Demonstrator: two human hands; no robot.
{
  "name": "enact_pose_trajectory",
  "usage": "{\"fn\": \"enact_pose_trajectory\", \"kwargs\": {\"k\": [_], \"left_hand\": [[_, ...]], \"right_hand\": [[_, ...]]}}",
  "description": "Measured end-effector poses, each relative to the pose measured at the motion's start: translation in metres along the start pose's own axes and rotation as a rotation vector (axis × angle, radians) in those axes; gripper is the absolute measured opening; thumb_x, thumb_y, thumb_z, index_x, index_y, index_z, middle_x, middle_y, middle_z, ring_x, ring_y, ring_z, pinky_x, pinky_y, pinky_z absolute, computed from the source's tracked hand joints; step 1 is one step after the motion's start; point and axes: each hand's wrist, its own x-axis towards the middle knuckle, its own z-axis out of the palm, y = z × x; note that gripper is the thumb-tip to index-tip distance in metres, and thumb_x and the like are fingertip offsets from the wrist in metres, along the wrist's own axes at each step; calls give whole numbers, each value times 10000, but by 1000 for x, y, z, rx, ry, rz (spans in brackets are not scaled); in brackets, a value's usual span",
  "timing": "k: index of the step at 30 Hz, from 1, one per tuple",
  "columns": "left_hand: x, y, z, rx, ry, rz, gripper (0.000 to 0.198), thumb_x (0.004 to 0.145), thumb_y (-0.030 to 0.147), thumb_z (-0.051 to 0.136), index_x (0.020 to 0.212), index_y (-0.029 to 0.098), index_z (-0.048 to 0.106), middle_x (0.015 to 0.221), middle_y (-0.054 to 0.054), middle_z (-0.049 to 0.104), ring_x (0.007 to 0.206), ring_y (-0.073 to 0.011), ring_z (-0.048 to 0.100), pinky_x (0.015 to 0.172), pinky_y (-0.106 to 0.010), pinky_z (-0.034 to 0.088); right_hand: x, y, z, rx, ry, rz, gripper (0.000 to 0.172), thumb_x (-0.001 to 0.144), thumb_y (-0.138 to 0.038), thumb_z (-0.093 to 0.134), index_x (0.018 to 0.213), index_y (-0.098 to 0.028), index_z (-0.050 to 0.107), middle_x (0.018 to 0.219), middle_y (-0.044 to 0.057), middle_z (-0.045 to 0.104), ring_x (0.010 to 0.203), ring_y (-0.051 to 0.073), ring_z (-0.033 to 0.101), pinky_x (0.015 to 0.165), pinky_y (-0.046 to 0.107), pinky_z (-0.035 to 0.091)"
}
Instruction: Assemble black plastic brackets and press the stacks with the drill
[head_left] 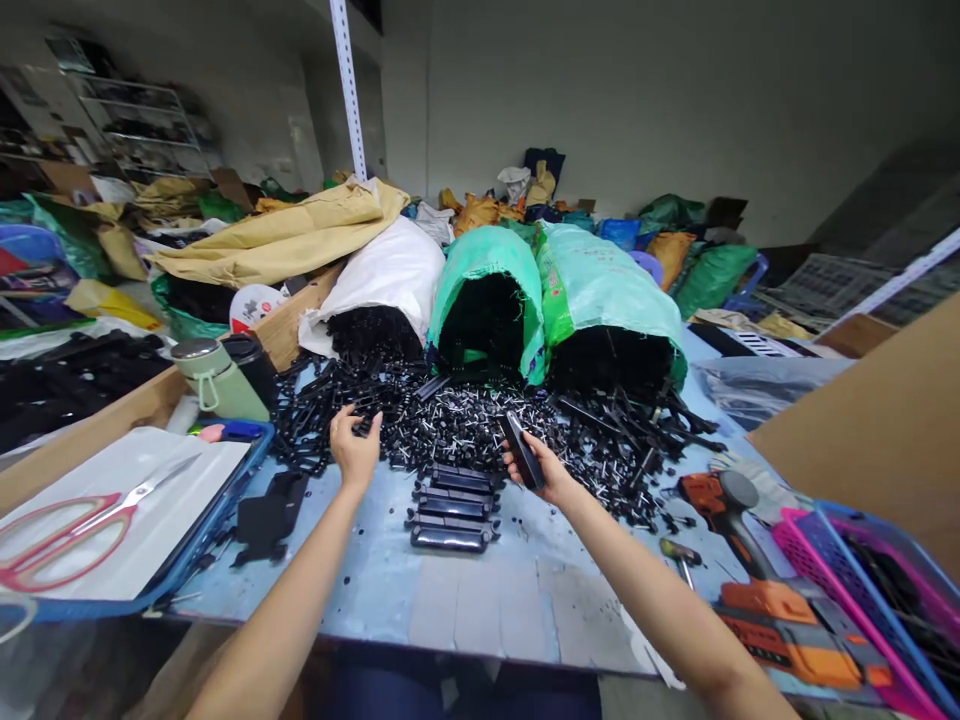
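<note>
My right hand (pixel 541 468) grips a long black plastic handle-like piece (pixel 523 450), tilted with its far end up, above the heap of screws (pixel 442 425). At the left side of that heap, my left hand (pixel 355 450) has its fingers curled around a small black part (pixel 364 426), whose exact kind is unclear. Between the hands, several similar black handle-like pieces (pixel 450 520) lie in a row on the blue tabletop (pixel 375 570). Loose black plastic parts (pixel 307 400) are heaped beyond my left hand.
A white sack (pixel 397 265), a green sack (pixel 487 255) and another green sack (pixel 615 275) open toward me. Right: an orange power drill (pixel 750 560), a small hammer-like tool (pixel 680 552), a pink basket (pixel 810 560). Left: scissors (pixel 97 525) on a blue tray (pixel 255 455), a green cup (pixel 214 375).
</note>
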Motion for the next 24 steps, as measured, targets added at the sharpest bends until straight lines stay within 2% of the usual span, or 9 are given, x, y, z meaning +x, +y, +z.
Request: {"fn": "enact_pose_trajectory", "kwargs": {"k": [2,5,7,11,15,18,20,22,24], "left_hand": [[-26,17,-18,-188,28,48,247,764,424,495,748,184,440,989,-92,560,956,-186,511,815,-304,391],[-71,44,-45,-252,-231,15,286,742,472,508,691,201,429,666,14,528,644,-133,520,620,-245,407],[-101,58,-59,-236,-424,-43,296,750,486,486,677,209,408,578,45,458,543,-120,468,533,-231,377],[-140,66,-78,-278,-612,-34,222,831,411,348,765,210,414,677,19,499,621,-139,506,587,-257,397],[-162,62,-84,-310,-693,-42,222,841,382,323,771,209,444,756,-10,530,725,-164,539,663,-289,417],[-179,69,-82,-376,-762,-96,246,839,394,340,801,200,487,742,-7,550,655,-146,542,628,-278,425],[-188,79,-80,-438,-776,-148,268,827,402,374,908,192,518,767,-13,576,591,-126,536,577,-261,427],[-195,89,-79,-496,-790,-177,327,813,405,409,1033,191,521,820,-28,598,571,-116,537,548,-247,428],[-197,98,-80,-539,-810,-169,367,806,399,430,1098,197,525,870,-42,605,613,-121,554,562,-244,439]], "right_hand": [[-25,13,3,16,-24,36,479,794,-574,359,927,-176,589,721,37,596,552,127,550,546,265,470],[-58,37,15,-115,-52,-79,416,671,-528,584,899,-181,606,829,38,611,743,173,569,711,315,460],[-81,54,22,-179,-78,-166,431,606,-465,667,930,-189,595,911,39,605,853,202,550,791,342,429],[-129,75,8,-325,-41,-216,490,622,-416,669,1036,-215,500,971,52,576,875,214,544,779,348,432],[-161,74,-18,-878,-85,-314,292,687,-363,614,932,-215,558,944,69,571,901,232,516,830,391,390],[-163,78,-6,-1136,-155,-422,357,717,-363,598,1054,-251,561,1006,76,567,1015,263,459,946,478,264],[-153,87,14,-1033,-104,-425,364,778,-380,531,1125,-274,533,1015,73,570,996,252,479,931,474,299],[-141,94,34,-729,12,-334,360,844,-404,415,1172,-279,499,973,66,579,861,215,546,796,411,435],[-130,98,49,-391,81,-219,420,865,-433,356,1243,-266,427,911,56,584,718,178,572,637,345,497]]}}
